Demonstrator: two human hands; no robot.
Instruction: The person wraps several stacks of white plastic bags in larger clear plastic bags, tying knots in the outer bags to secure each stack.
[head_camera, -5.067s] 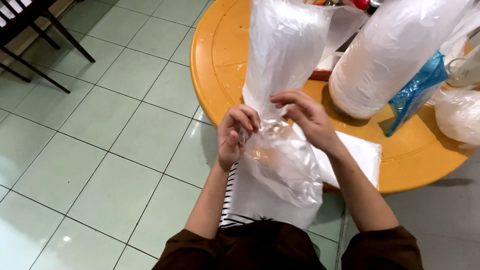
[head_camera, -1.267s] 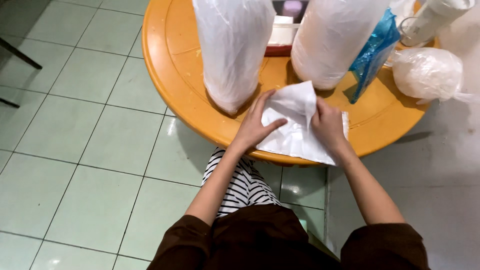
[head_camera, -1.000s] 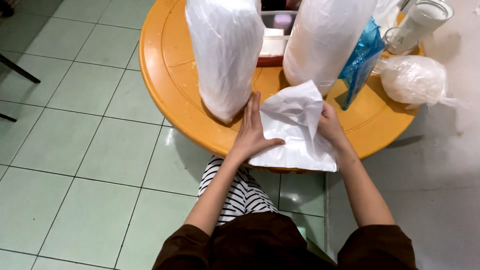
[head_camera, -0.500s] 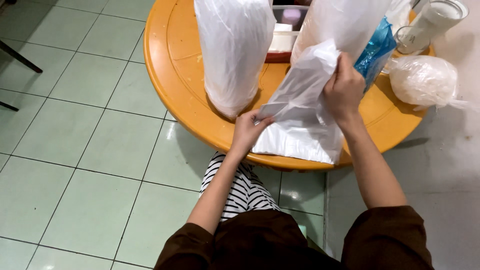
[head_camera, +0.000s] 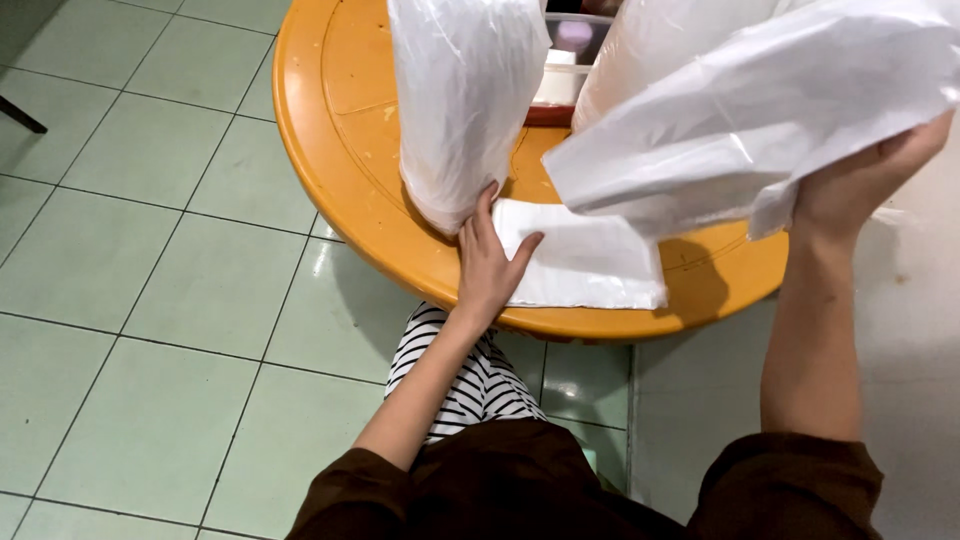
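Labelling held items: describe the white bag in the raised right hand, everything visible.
The white bag is thin, crinkled, slightly translucent plastic, looking empty and flat. The right hand grips its right end and holds it lifted off the orange round table, spread sideways above the stack of flat white bags, which the left hand presses down. It hides part of the tall filled bag behind.

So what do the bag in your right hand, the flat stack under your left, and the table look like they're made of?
The bag held up in the right hand looks like thin plastic film: milky, half see-through, creased, faintly glossy. The flat stack under the left hand seems the same film, layered so it reads whiter. The round table looks like moulded plastic, orange and smooth with a soft sheen, though lacquered wood can't be ruled out.
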